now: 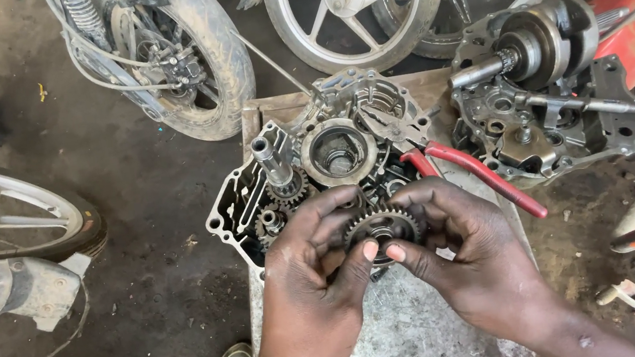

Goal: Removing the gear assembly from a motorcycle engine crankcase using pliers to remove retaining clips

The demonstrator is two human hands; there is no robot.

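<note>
A toothed steel gear [381,227] is held between both hands at the frame's middle. My left hand [313,264] grips its left side with thumb below and fingers curled over the top. My right hand [463,245] grips its right side the same way. Just beyond the hands lies an open engine crankcase half [254,190] with a splined shaft [273,160], small gears [270,223] and a round bearing seat [338,152]. It rests on a grey metal tray [409,329].
Red-handled pliers [478,171] lie across the tray's right side. A second crankcase half with a crankshaft [549,93] sits at the right. Motorcycle wheels [197,56] [357,4] stand behind; another wheel [15,211] and an exhaust [8,289] are at the left on the dirt floor.
</note>
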